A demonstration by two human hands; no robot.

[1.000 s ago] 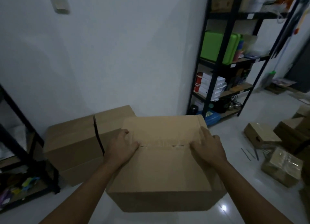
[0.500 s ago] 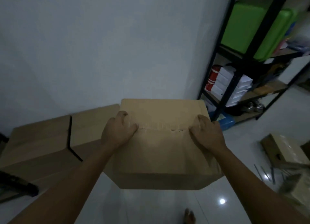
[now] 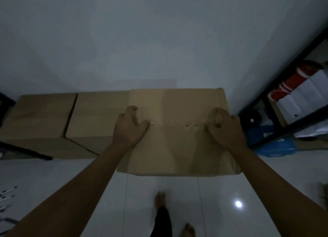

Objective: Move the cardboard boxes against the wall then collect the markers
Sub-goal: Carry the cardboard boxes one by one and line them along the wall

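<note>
Cardboard box [image 3: 177, 148] long axis parallel to wall [image 3: 159, 41], both hands gripping top

The cardboard box [image 3: 177, 139] has come right up to the wall [image 3: 159, 41], now beside the other box [image 3: 92, 119].

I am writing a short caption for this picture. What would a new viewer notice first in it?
First, the two hands: the left hand and the right hand lie with curled fingers on top of a cardboard box in the centre, at the white wall. A second cardboard box stands beside it on the left, and a dark shelf fills the right edge.
</note>
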